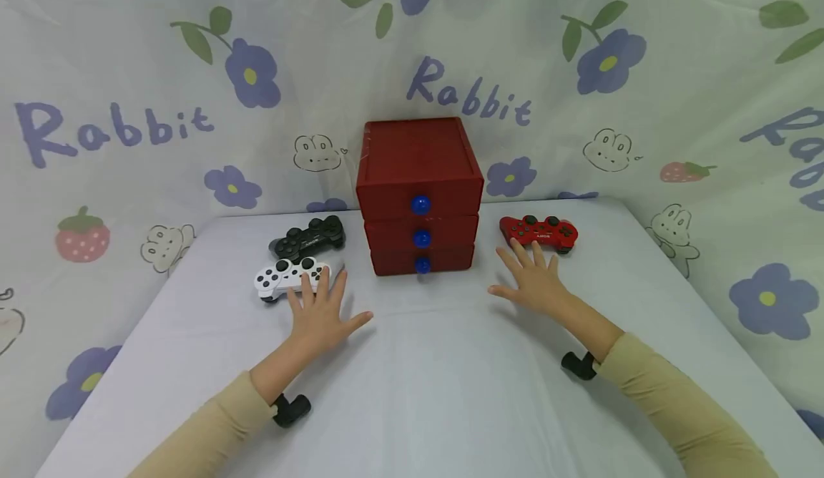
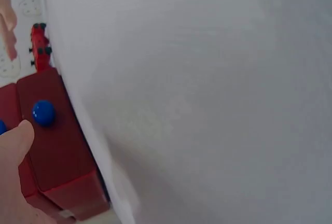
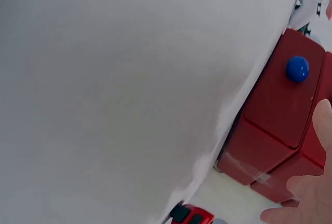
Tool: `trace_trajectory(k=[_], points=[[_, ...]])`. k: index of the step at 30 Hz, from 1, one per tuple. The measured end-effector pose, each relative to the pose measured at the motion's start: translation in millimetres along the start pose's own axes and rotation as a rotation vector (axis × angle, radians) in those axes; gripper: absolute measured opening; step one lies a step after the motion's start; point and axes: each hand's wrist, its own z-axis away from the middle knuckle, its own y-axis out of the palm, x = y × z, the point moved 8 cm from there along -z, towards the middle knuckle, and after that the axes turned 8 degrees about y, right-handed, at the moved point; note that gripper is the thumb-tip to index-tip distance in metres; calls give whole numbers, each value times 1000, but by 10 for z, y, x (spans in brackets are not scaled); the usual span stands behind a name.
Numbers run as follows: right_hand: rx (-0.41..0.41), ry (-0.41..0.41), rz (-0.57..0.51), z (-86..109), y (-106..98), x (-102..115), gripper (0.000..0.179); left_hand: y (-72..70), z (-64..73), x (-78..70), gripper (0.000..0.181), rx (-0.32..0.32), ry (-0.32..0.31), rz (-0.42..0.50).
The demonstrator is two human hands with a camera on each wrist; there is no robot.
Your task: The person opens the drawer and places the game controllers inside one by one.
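Note:
A red three-drawer box [image 1: 418, 156] with round blue knobs [image 1: 421, 205] stands at the back middle of the table, all its drawers closed. To its left lie a black game controller [image 1: 309, 238] and, in front of that, a white game controller [image 1: 283, 278]. My left hand [image 1: 320, 320] is spread, its fingertips over the white controller and hiding part of it; contact is unclear. On the right lies a red game controller [image 1: 539, 232]. My right hand [image 1: 537, 285] is spread just in front of it, fingers straight, holding nothing.
A white cloth [image 1: 425, 378] covers the table. Behind and at the sides hangs a curtain [image 1: 290, 70] printed with flowers and rabbits. Black wrist mounts [image 1: 292, 411] show under both sleeves.

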Motion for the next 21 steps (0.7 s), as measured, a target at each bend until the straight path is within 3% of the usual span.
trace_trajectory(k=[11,21], points=[[-7,-53,38,-18,-111,265,76,-194,-119,-31,90,-5,21,-43],[-34,-169,-11,-40,-162,539,67,-721,-341,-74,87,-87,36,33]])
